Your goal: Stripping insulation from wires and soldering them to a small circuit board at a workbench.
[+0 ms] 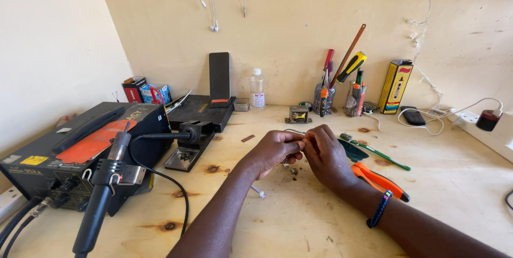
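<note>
Plywood bench [299, 220] is carrying our work: our left hand [275, 151] and right hand [326, 155] are pinching a thin wire [295, 131] together, steadying it, orange pliers [379, 179] lying beside.

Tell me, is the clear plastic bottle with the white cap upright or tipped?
Upright. The clear plastic bottle stands on its base by the wall, white cap on top.

Pliers [380, 180] right of hands [302, 153]
</note>
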